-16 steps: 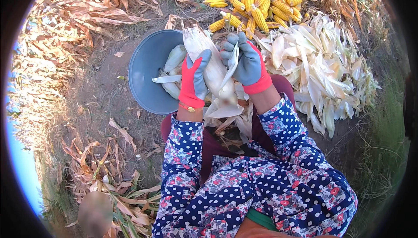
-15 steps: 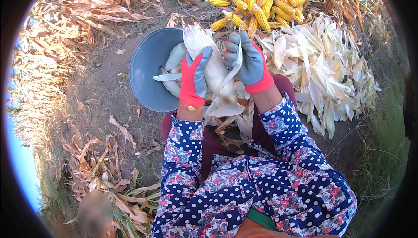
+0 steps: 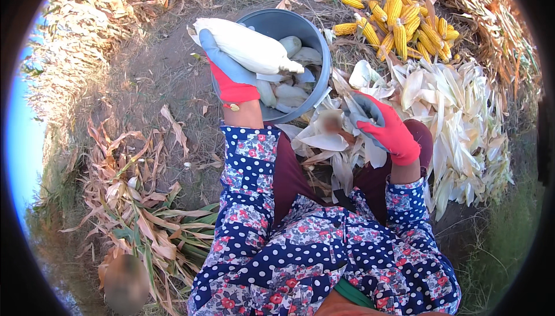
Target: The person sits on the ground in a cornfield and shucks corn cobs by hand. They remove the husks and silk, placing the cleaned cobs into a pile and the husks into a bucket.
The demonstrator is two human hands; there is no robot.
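My left hand (image 3: 228, 64), in a red and grey glove, grips an ear of corn (image 3: 248, 44) wrapped in pale husk. The ear is tilted over the left part of a grey bucket (image 3: 326, 67). More husked ears (image 3: 290, 91) lie inside the bucket. My right hand (image 3: 386, 124), gloved alike, is low to the right of the bucket, just above loose husks. Its fingers are curled round a strip of pale corn husk (image 3: 376, 153), partly hidden by the glove. Loose husks (image 3: 324, 141) lie between my knees.
A heap of bare yellow corn cobs (image 3: 399, 24) lies at the far right. Nearer, a large pile of pale husks (image 3: 457, 119) spreads beside my right knee. Dry stalks and leaves (image 3: 139, 200) cover the ground at left, with more dry stalks (image 3: 75, 79) farther off.
My left hand has swung the ear leftward and turned it over the bucket. My right hand has parted from the ear and dropped down to the right. The whole view has shifted.
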